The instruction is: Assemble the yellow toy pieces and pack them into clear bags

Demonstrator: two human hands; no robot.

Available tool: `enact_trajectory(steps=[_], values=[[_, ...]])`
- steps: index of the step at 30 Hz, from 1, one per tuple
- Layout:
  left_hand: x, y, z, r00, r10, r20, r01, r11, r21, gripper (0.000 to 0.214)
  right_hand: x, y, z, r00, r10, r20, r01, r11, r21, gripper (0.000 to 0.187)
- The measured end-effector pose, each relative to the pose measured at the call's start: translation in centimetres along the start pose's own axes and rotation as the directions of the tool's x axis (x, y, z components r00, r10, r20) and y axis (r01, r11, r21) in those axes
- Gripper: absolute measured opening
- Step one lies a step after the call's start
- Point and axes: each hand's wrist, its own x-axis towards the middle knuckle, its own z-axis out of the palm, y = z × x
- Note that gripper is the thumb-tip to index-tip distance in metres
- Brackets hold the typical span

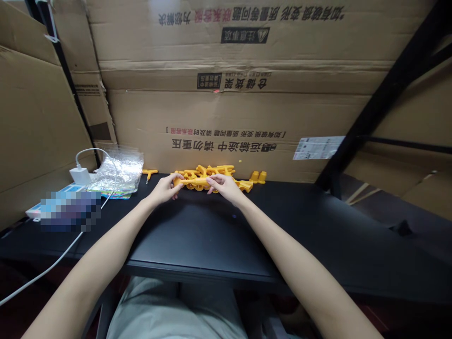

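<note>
Both of my hands are raised over the far part of the black table, with a long yellow plastic piece (196,181) stretched between them. My left hand (165,189) pinches its left end between thumb and fingers. My right hand (226,187) is closed on its right end. Just behind and below lies a row of yellow plastic parts (212,170), some T-shaped and some with round ends, partly covered by my hands. To the left, a yellow T-shaped handle (150,173) with a thin metal tip lies apart. A pair of yellow cup-shaped pieces (262,177) stands at the right.
Cardboard sheets (233,108) with printed text wall off the back of the table (212,235). At the left are clear plastic bags (120,167), a white charger (80,175) with a cable, and a blurred-out item (70,210). A black metal post (381,89) slants up at the right.
</note>
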Motion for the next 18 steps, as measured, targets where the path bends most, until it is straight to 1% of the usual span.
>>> enact_trajectory(steps=[2, 5, 7, 9, 14, 18], values=[[0.0, 0.1, -0.1, 1.000, -0.013, -0.005, 0.013, 1.000, 0.010, 0.032, 0.1, 0.2, 0.0, 1.000, 0.007, 0.024, -0.007, 1.000, 0.019, 0.043], [0.0, 0.3, -0.1, 0.999, -0.035, -0.004, 0.035, 0.999, 0.013, 0.032, 0.4, 0.9, -0.1, 0.998, -0.022, 0.066, 0.018, 0.998, 0.067, 0.050], [0.0, 0.5, -0.1, 0.999, -0.039, -0.002, 0.039, 0.999, 0.011, 0.031, 0.5, 1.2, -0.2, 0.996, -0.045, 0.074, 0.038, 0.995, 0.089, 0.053], [0.0, 0.7, -0.1, 1.000, -0.029, 0.000, 0.029, 0.999, 0.014, 0.030, 0.5, 1.2, -0.3, 0.996, -0.050, 0.067, 0.044, 0.995, 0.086, 0.052], [-0.2, 1.2, 0.1, 1.000, 0.013, -0.002, -0.013, 1.000, 0.016, 0.026, 0.0, 0.0, -0.4, 0.998, -0.019, 0.060, 0.017, 0.999, 0.043, 0.045], [-0.3, 1.5, 0.3, 0.999, 0.042, -0.018, -0.042, 0.999, 0.002, 0.026, -0.4, -0.9, 0.1, 0.998, 0.051, 0.029, -0.054, 0.995, 0.084, 0.050]])
